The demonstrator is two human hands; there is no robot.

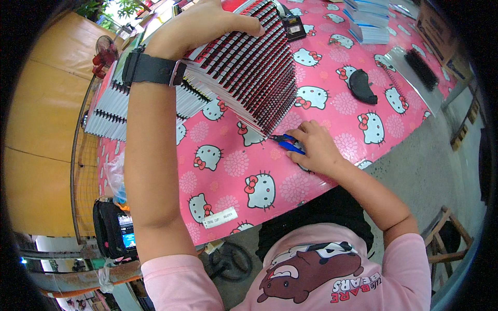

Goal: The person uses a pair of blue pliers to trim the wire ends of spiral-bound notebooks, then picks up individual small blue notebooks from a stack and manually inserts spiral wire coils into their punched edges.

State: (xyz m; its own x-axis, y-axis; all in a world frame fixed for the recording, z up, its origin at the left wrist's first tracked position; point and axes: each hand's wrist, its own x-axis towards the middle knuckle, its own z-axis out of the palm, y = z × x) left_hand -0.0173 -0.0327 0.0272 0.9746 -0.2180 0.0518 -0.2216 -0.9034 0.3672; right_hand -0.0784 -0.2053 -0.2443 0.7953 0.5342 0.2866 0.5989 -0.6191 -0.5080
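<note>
Near front edge of table (285,179): right hand (317,147) grasps blue-handled cutters (291,147), tips at lower corner of spiral-bound stack (254,67).
Left hand (207,25): clasps stack, thumb across spines.

Upper centre: one left hand (205,27), plus notebooks (254,72) too tightly packed to count. Centre: one right hand (317,149), one cutter (291,147). Upper left: one watch (155,70), one fan (106,50). Lower left: one bag (106,228). Lower centre: one label (220,217).
</note>
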